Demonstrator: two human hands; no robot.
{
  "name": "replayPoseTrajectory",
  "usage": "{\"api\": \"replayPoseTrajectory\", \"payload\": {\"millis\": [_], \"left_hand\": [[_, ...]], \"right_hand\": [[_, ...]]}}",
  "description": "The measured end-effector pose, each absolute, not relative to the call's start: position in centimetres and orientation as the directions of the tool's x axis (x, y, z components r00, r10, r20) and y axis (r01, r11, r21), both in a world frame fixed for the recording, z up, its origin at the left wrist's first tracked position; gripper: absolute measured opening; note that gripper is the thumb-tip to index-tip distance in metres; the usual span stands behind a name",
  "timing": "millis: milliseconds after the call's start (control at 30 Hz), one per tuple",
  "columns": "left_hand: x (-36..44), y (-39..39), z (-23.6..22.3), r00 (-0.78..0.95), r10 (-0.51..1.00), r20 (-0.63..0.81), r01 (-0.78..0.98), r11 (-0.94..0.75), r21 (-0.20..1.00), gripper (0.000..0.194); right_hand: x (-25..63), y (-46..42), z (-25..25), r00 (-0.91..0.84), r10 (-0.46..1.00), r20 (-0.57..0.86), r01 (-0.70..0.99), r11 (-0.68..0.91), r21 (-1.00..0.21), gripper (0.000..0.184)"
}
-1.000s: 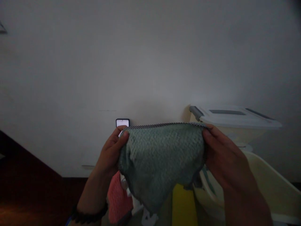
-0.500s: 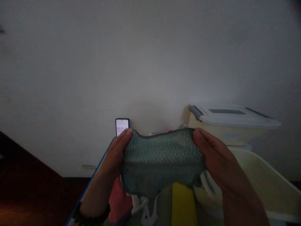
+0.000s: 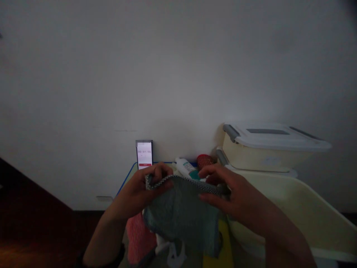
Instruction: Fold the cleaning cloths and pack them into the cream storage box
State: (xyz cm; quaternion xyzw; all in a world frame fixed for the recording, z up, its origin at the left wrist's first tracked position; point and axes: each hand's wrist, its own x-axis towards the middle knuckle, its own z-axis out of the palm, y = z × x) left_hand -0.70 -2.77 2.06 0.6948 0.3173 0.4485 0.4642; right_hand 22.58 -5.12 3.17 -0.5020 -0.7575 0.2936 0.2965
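A grey-green cloth [image 3: 186, 212] with a checkered edge hangs between my two hands above the table. My left hand [image 3: 147, 188] grips its upper left corner, thumb in front and fingers curled behind. At the upper right part of the edge, my right hand [image 3: 225, 188] holds the cloth between thumb and fingers. Below the cloth on the left lies a pink cloth [image 3: 139, 238]. A white strap or piece of fabric [image 3: 175, 255] and a yellow item [image 3: 225, 245] show beneath its lower edge, both partly hidden.
A phone [image 3: 144, 154] showing a timer leans against the wall. Behind my hands lie a white bottle [image 3: 185, 167] and a red patterned container [image 3: 205, 160]. On the right stand a lidded cream box [image 3: 256, 158] and an open cream bin [image 3: 304, 208].
Both hands have come lower and closer together, so the cloth, stretched flat before, now sags and folds along its top edge. The bottle and red container have come into view behind it.
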Motion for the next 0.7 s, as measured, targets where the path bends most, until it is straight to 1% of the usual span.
{"api": "replayPoseTrajectory", "payload": {"millis": [67,167,267,300,367,400,467,533,600,700], "left_hand": [[-0.3,-3.1,2.4,0.426,0.845,0.323,0.058,-0.382,0.922,0.037],[0.0,-3.4,2.4,0.422,0.844,0.330,0.117,-0.411,0.904,0.034],[0.0,-3.5,2.2,0.373,0.862,0.344,0.262,-0.453,0.852,0.020],[0.0,-3.5,2.1,0.371,0.863,0.342,0.316,-0.464,0.828,0.019],[0.0,-3.6,2.1,0.379,0.858,0.345,0.395,-0.488,0.778,0.028],[0.1,-3.6,2.1,0.390,0.852,0.350,0.417,-0.502,0.758,0.031],[0.3,-3.7,2.2,0.418,0.835,0.358,0.431,-0.529,0.731,0.032],[0.5,-3.7,2.3,0.453,0.818,0.355,0.420,-0.547,0.724,0.026],[0.7,-3.6,2.3,0.470,0.811,0.347,0.404,-0.548,0.733,0.019],[0.9,-3.6,2.4,0.445,0.818,0.364,0.390,-0.543,0.743,0.012]], "right_hand": [[22.1,-5.2,3.1,-0.339,0.924,0.178,0.580,0.354,-0.733,0.028],[21.5,-5.4,3.3,-0.371,0.891,0.261,0.568,0.440,-0.695,0.014],[21.1,-5.6,3.5,-0.371,0.872,0.321,0.579,0.487,-0.654,0.010],[21.0,-5.6,3.5,-0.377,0.867,0.327,0.584,0.496,-0.643,0.010],[20.8,-5.6,3.4,-0.407,0.861,0.306,0.598,0.504,-0.624,0.011],[20.7,-5.6,3.3,-0.427,0.860,0.279,0.606,0.501,-0.618,0.014],[20.5,-5.7,3.2,-0.452,0.862,0.227,0.623,0.488,-0.612,0.023],[20.3,-5.7,3.1,-0.458,0.866,0.199,0.632,0.475,-0.612,0.029],[20.2,-5.8,3.1,-0.459,0.866,0.199,0.627,0.474,-0.619,0.030],[20.2,-5.8,3.2,-0.450,0.865,0.220,0.614,0.479,-0.628,0.024]]}}
